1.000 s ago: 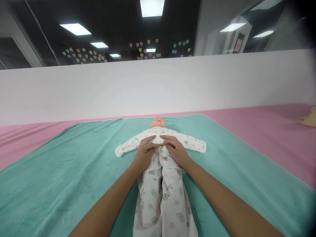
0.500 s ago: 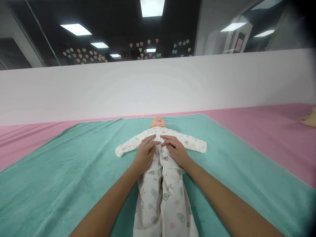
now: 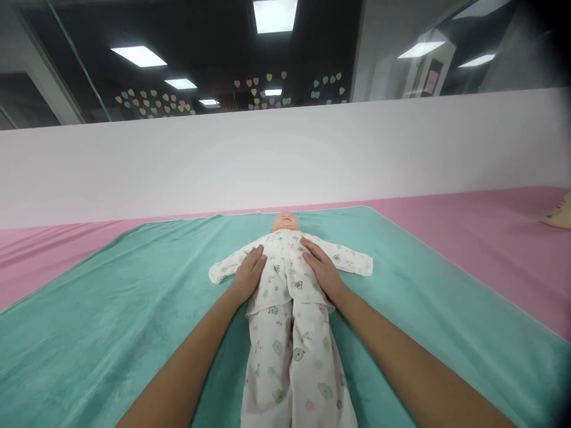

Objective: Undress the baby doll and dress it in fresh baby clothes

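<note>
A baby doll (image 3: 285, 221) lies on its back, head at the far end, sleeves spread to both sides. It wears a white printed top (image 3: 282, 270) and matching white trousers (image 3: 312, 362). My left hand (image 3: 250, 272) rests along the left side of the top, near the armpit, its fingers stretched out. On the other side, my right hand (image 3: 322, 268) lies flat against the top's chest and flank, fingers extended. Neither hand grasps anything. The doll's own hands do not show at the cuffs, and the trouser ends run out of view at the bottom.
Under the doll is a teal blanket (image 3: 134, 309) with soft wrinkles, spread over a pink sheet (image 3: 491, 238). A low white wall (image 3: 276, 160) stands behind, below a dark window (image 3: 200, 35) with heart stickers. A beige object (image 3: 559, 213) shows at the right edge.
Both hands have moved apart from the middle of the doll's chest to its sides. The left has shifted left, the right slightly right. The top's front is now uncovered; the doll stays put.
</note>
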`<state>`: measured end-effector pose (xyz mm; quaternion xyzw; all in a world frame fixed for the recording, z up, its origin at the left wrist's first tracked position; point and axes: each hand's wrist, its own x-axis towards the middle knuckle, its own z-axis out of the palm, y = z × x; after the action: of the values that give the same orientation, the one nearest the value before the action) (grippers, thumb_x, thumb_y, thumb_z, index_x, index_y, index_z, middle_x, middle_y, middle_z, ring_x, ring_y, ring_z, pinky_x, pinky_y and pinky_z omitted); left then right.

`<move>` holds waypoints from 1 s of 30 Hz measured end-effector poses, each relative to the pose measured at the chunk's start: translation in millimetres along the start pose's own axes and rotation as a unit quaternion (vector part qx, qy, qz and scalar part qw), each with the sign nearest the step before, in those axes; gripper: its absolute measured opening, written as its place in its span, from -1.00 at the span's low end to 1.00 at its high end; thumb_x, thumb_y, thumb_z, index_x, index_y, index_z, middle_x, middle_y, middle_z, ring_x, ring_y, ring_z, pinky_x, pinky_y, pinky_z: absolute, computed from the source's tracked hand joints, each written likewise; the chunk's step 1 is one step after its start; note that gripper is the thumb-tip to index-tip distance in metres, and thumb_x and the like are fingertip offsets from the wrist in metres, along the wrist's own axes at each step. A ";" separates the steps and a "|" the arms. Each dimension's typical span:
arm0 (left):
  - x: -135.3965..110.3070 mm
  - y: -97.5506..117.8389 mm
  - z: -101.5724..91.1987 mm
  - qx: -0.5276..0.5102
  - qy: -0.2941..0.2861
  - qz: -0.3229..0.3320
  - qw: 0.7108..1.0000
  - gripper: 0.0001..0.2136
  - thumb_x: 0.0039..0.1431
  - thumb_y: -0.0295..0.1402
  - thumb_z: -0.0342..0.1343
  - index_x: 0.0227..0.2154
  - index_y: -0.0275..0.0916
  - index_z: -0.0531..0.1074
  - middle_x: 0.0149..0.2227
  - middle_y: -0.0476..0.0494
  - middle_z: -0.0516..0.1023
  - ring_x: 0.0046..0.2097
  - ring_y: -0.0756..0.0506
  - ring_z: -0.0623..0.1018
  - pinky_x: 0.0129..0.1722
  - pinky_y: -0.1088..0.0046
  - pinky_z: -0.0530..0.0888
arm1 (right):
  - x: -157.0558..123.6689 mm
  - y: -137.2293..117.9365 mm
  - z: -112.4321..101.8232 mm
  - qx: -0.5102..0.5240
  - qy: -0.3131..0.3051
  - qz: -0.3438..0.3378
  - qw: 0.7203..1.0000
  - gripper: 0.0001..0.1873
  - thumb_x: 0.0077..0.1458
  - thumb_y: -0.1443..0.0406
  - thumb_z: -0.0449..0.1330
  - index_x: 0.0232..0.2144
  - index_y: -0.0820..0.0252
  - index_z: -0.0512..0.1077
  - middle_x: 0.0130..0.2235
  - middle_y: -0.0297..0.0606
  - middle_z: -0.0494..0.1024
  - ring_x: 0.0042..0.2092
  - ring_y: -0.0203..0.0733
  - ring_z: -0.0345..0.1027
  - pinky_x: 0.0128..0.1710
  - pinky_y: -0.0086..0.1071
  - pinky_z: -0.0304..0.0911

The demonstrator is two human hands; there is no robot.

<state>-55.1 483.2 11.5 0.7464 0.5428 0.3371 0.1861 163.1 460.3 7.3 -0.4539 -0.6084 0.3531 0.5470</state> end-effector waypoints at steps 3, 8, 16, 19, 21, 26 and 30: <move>0.7 -13.8 -3.3 0.121 0.045 0.021 0.991 -0.53 0.24 -0.10 -0.29 0.14 -0.14 0.18 0.24 -0.10 0.10 0.27 -0.14 0.04 0.20 0.12 0.03 | 4.6 6.6 -6.3 -0.037 0.000 0.011 0.999 -0.54 0.12 0.06 -0.02 0.06 -0.04 0.25 0.22 -0.41 0.09 0.25 -0.21 -0.07 0.27 -0.16 -0.16; 3.0 -29.6 -16.8 0.215 0.063 -0.046 0.974 -0.53 0.24 -0.11 -0.32 0.16 -0.07 0.13 0.23 -0.12 0.12 0.24 -0.19 0.09 0.12 0.03 0.08 | 10.7 16.1 -16.9 -0.158 0.028 -0.025 0.987 -0.49 0.15 0.02 -0.08 0.08 0.07 0.23 0.19 -0.32 0.16 0.22 -0.20 -0.01 0.26 -0.17 -0.14; 5.4 -58.1 -47.4 0.193 0.047 -0.159 0.967 -0.52 0.20 -0.05 -0.32 0.00 -0.12 0.33 0.02 -0.22 0.42 0.04 -0.29 0.37 -0.03 0.05 0.23 | 23.3 38.7 -34.7 -0.324 0.038 -0.045 0.944 -0.51 0.14 0.13 -0.06 0.09 0.14 0.23 0.21 -0.23 0.12 0.25 -0.12 -0.12 0.25 -0.12 -0.15; 4.5 -67.2 -54.6 0.185 0.018 -0.130 0.974 -0.50 0.08 -0.01 -0.09 0.06 -0.10 0.27 0.06 -0.16 0.38 0.05 -0.24 0.37 -0.05 0.25 0.28 | 25.3 46.8 -42.9 -0.364 0.058 -0.016 0.930 -0.49 0.06 0.23 -0.02 0.10 0.12 0.22 0.22 -0.24 0.10 0.26 -0.07 -0.16 0.24 -0.10 -0.14; 4.5 -71.8 -56.5 0.196 0.020 -0.110 0.974 -0.44 0.01 -0.03 0.00 0.09 -0.12 0.23 0.08 -0.16 0.34 0.07 -0.23 0.34 -0.05 0.32 0.29 | 26.0 50.6 -46.8 -0.368 0.072 -0.005 0.927 -0.46 0.02 0.29 -0.02 0.10 0.15 0.21 0.21 -0.21 0.10 0.26 -0.05 -0.17 0.23 -0.08 -0.15; 3.3 -71.3 -56.6 0.250 0.084 -0.126 0.956 -0.56 0.03 -0.15 0.01 -0.01 -0.17 0.31 -0.02 -0.21 0.40 -0.02 -0.25 0.39 -0.16 0.32 0.31 | 26.9 54.5 -50.4 -0.378 0.091 0.008 0.921 -0.42 -0.05 0.36 -0.04 0.08 0.18 0.23 0.20 -0.19 0.10 0.26 -0.05 -0.17 0.23 -0.07 -0.16; -2.7 -59.8 -58.3 0.293 0.170 -0.078 0.938 -0.69 0.10 -0.38 -0.13 -0.10 -0.16 0.35 -0.14 -0.22 0.42 -0.06 -0.24 0.37 -0.17 0.30 0.30 | 26.5 54.2 -50.3 -0.380 0.106 0.017 0.919 -0.43 -0.04 0.34 -0.05 0.08 0.20 0.24 0.21 -0.18 0.08 0.26 -0.04 -0.19 0.23 -0.07 -0.14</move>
<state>-137.7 496.0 13.2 0.6548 0.6976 0.2692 -0.1103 222.1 500.1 -26.1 -0.6726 -0.6275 0.0544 0.3885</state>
